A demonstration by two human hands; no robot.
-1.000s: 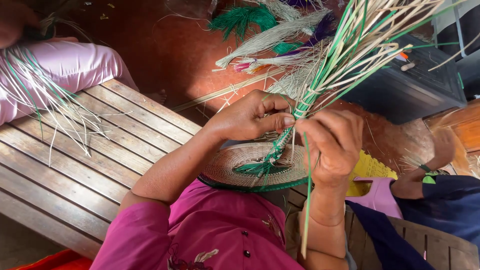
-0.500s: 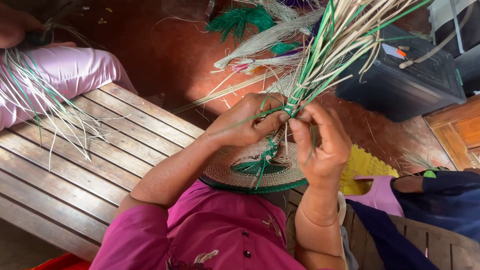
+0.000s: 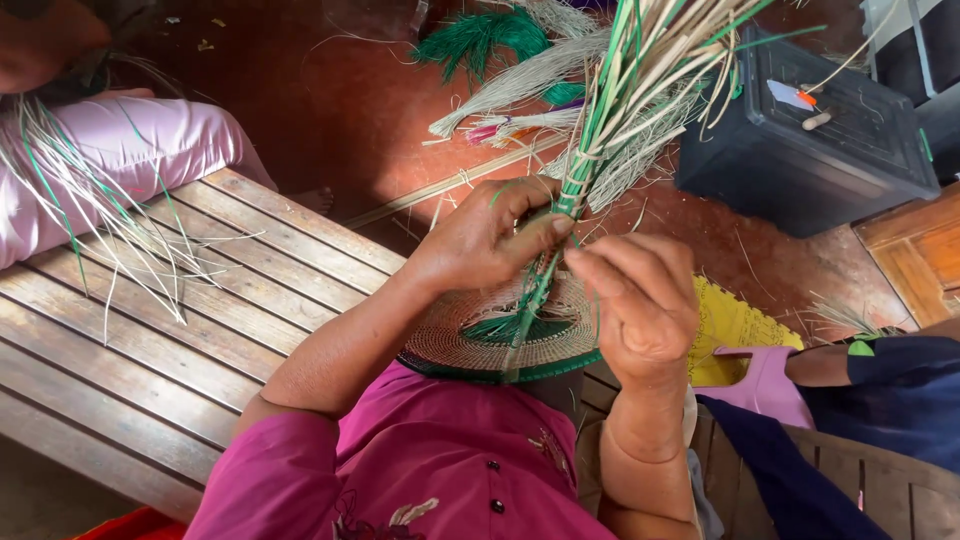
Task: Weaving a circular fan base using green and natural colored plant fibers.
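Strands of pale and green straw (image 3: pixel 640 95) are pinched by the left hand (image 3: pixel 490 240) and right hand (image 3: pixel 640 305), above a round woven straw disc with green rim (image 3: pixel 450 340) over the lap, beside a slatted wooden bench (image 3: pixel 150 340).

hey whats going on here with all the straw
A person in a magenta shirt is weaving. Their left hand and right hand pinch a bundle of pale and green straw strands where it rises from a round woven disc with a green rim, held over their lap. They sit by a slatted wooden bench. To the left, another person in pink clothing holds loose strands. A dark plastic box sits on the red floor.
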